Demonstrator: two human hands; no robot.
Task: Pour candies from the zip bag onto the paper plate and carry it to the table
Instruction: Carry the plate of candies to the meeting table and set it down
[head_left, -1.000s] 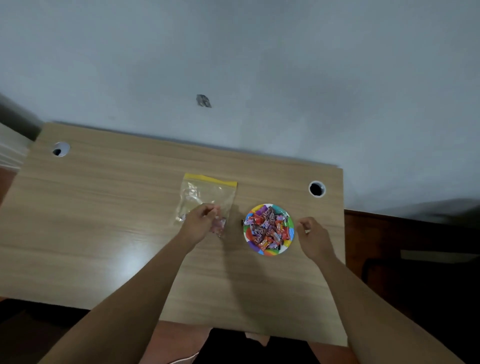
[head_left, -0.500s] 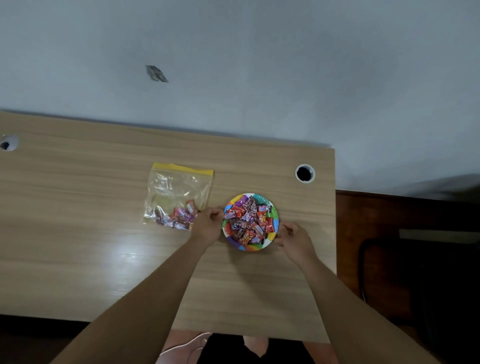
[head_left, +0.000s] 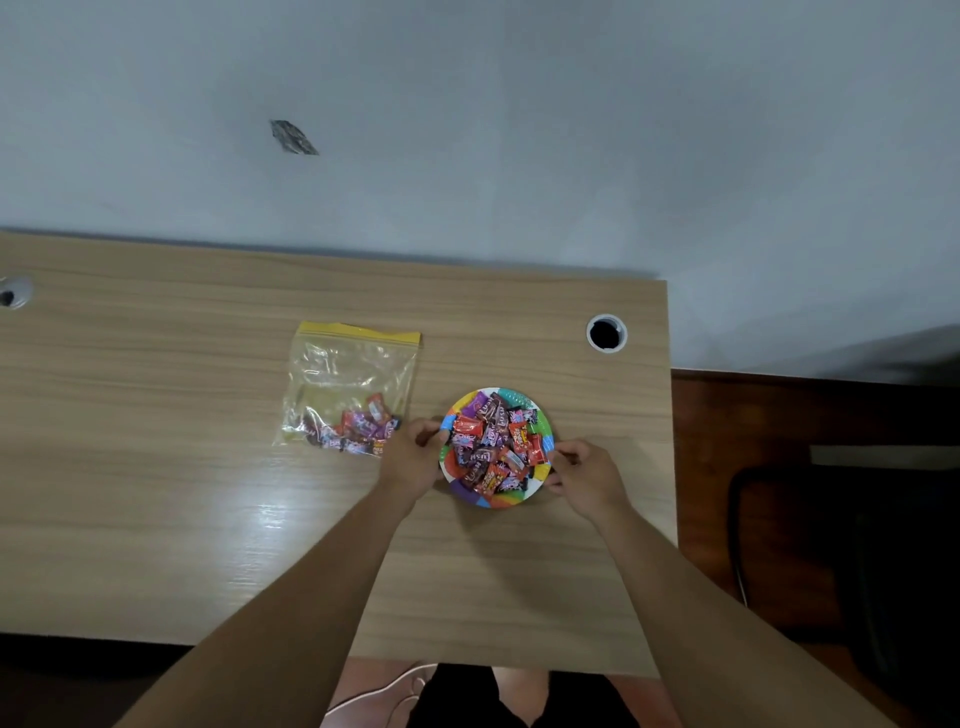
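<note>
Pale wall (head_left: 519, 130) filled the top of my view, and below it the wooden tabletop (head_left: 156, 467) ran to its right edge, with a cable hole (head_left: 606, 333) near the far corner. I had the plate (head_left: 498, 499) sitting flat near that right side, heaped with wrapped candies (head_left: 493, 441). My left hand (head_left: 415, 457) was closed on the plate's left rim, thumb over the top edge, and my right hand (head_left: 587, 473) pinched the opposite rim in the same way. I judged that two-sided grip sensible: a thin paper plate loaded like this would likely sag or tip if taken from one edge, so holding both sides should keep it level for the carry.

I could see the bag (head_left: 353, 389) lying flat just left of the plate, apart from both hands, its yellow zip edge toward the wall. A few candies were left in its near end, which suggested the pouring was done and only the carrying remained. I could not tell whether the plate had left the tabletop yet; it looked to be resting on it.
</note>
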